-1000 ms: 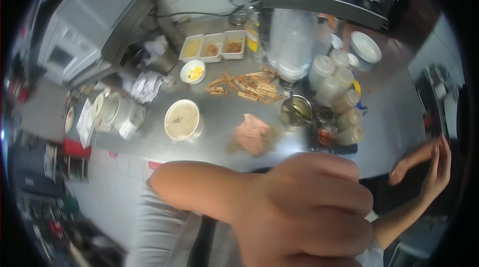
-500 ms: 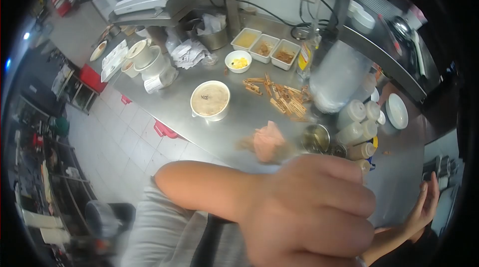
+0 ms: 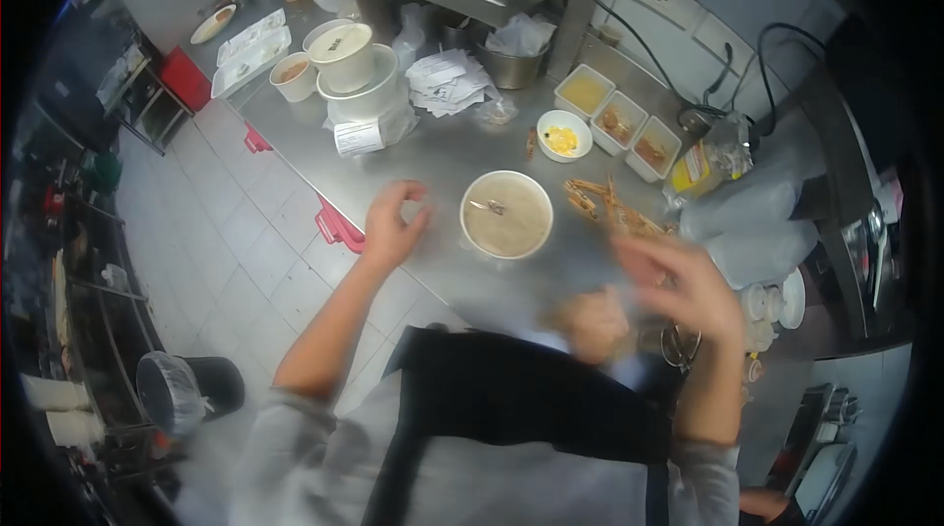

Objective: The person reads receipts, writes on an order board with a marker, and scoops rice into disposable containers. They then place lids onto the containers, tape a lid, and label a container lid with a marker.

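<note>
My left hand [image 3: 395,226] is just left of a round white container with a lid [image 3: 506,214] on the steel counter; its thumb and fingers are apart and nothing is between them. To the right, my right hand [image 3: 683,285] is blurred, with fingers spread and nothing held. It hovers near a pile of wooden clothespins [image 3: 619,209]. Below and left of that hand lies a blurred tan item [image 3: 593,324] near the counter's front edge. A small white bowl with yellow food [image 3: 564,137] stands behind the container.
Stacked lidded tubs [image 3: 344,59], crumpled papers [image 3: 447,82] and an egg carton [image 3: 253,52] stand at the back left. Three food trays [image 3: 617,123] line the back. Plastic-wrapped stacks [image 3: 752,251] are at right. A lined bin [image 3: 177,393] stands on the floor.
The view has shifted right and down. The arm and closed hand across the foreground have swung away; both my hands now show apart, open, on either side of the container.
</note>
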Available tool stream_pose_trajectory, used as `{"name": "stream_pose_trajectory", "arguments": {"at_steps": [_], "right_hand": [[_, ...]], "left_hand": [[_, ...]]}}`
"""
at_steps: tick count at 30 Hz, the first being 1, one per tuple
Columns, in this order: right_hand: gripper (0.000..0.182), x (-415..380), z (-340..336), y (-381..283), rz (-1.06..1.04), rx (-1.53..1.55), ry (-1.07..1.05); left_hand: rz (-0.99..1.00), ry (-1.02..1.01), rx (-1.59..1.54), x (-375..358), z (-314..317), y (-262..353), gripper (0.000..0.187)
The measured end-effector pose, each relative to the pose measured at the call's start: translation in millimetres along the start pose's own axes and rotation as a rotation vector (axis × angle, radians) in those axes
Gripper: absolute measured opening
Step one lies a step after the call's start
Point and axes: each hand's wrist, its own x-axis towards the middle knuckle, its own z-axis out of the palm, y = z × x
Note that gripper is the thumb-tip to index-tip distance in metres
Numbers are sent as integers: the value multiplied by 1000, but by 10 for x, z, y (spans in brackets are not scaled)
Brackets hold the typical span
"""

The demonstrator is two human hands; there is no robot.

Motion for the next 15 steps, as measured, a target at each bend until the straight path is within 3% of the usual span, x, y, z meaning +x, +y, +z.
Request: {"name": "stream_pose_trajectory", "arguments": {"at_steps": [2, 6, 10, 12, 13, 15], "right_hand": [[45, 764, 132, 32, -9, -107, -96], [42, 2487, 394, 150, -311, -338, 119], [37, 4220, 657, 275, -244, -265, 291], [43, 4769, 653, 133, -100, -539, 347], [50, 4923, 651, 100, -202, -765, 493], [52, 5127, 699, -40, -320, -805, 682]], "left_hand": [[-11, 7, 127, 35, -39, -423, 26], [30, -28, 221, 167, 1, -1011, 30], [95, -53, 297, 186, 49, -1087, 33], [50, -76, 267, 204, 32, -1147, 34], [52, -77, 240, 203, 28, -1177, 32], [60, -85, 189, 202, 29, -1235, 29]]}}
